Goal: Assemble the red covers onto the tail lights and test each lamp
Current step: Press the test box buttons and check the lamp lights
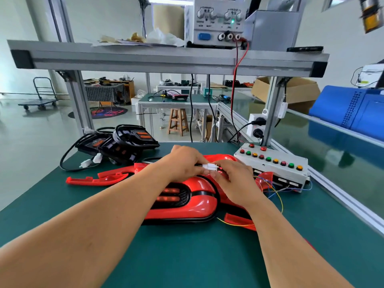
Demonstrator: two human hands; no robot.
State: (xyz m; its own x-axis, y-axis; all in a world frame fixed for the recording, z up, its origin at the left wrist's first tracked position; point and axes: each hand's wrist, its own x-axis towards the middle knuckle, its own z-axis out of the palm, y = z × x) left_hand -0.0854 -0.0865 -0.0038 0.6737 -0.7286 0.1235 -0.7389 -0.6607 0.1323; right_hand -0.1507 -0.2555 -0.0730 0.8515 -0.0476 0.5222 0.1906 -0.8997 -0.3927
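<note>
A tail light [191,201] lies flat on the green bench mat [187,256], at the middle of the bench and just under both wrists. Its glossy red cover [204,206] is seated on it: a rounded shell with a black seam running round its edge. Toward the left end is a black mesh grille, behind which two orange-red strips show. Whether those strips are lit cannot be told.

Above the lamp's far end the two hands meet. The left hand [182,163] and the right hand [234,179] each pinch one end of a white connector [211,167], fingertips curled round it, its two halves touching.

Thin coloured wires [274,192] run from beside the right hand toward a grey test box [274,165] with rows of red, green and yellow buttons, at the right of the mat. A loose red cover [97,179] lies on the mat to the left. Behind it sits a heap of black uncovered tail lights [128,140] with cables and white plugs. On the shelf above stands a bench power supply [216,21], with a red lead [234,90] hanging down from it
</note>
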